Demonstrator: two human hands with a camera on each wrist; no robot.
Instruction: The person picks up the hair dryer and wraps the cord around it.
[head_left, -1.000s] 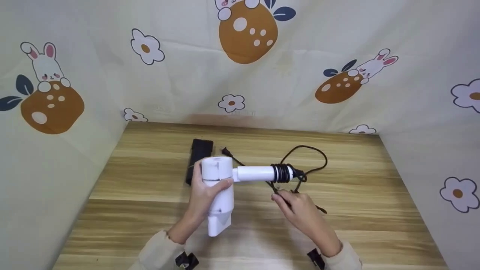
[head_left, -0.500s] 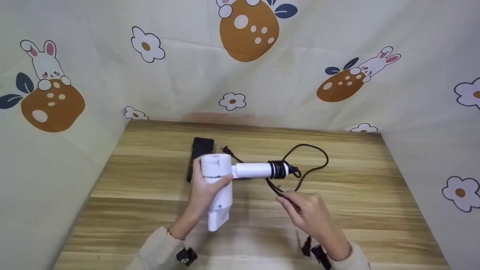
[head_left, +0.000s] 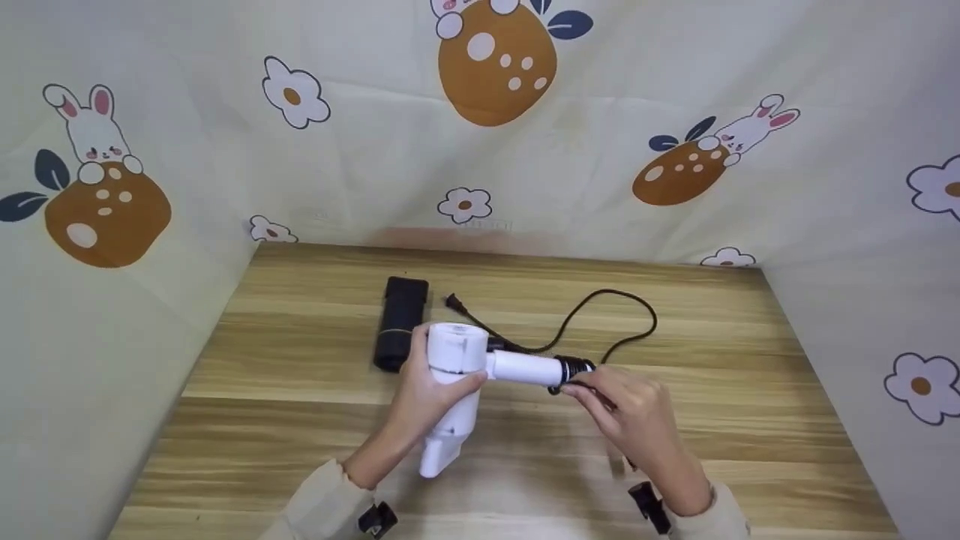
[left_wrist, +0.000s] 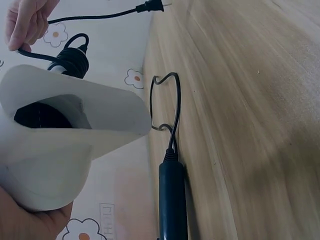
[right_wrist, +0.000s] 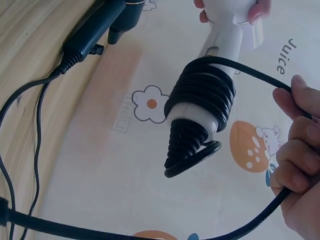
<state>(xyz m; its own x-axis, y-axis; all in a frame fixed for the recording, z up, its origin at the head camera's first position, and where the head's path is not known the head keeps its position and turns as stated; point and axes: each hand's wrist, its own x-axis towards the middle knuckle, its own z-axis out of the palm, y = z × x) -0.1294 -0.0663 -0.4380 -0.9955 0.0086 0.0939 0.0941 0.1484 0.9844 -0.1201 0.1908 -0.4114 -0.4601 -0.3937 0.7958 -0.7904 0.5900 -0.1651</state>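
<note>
My left hand (head_left: 429, 394) grips a white hair dryer (head_left: 457, 349) by its body, nozzle pointing down toward me and handle out to the right. A black power cord (right_wrist: 200, 90) is coiled in several turns around the handle, below which its ribbed strain relief shows in the right wrist view. My right hand (head_left: 637, 401) pinches the cord's loose length between thumb and fingers, close to the coils. From that hand the remaining cord trails to a two-pin plug (left_wrist: 150, 6) in the left wrist view. The nozzle (left_wrist: 115, 110) hides part of my left hand there.
A black hair dryer (head_left: 401, 322) lies on the wooden table (head_left: 300, 360) behind my left hand. Its thin cord (head_left: 651, 307) loops to the right, with a plug (head_left: 454, 302) near the back. Patterned cloth (head_left: 375, 150) walls in the table at the back and sides.
My right hand has come up from below the handle to beside its end, pulling the cord around it. The white hair dryer has shifted slightly right and toward me.
</note>
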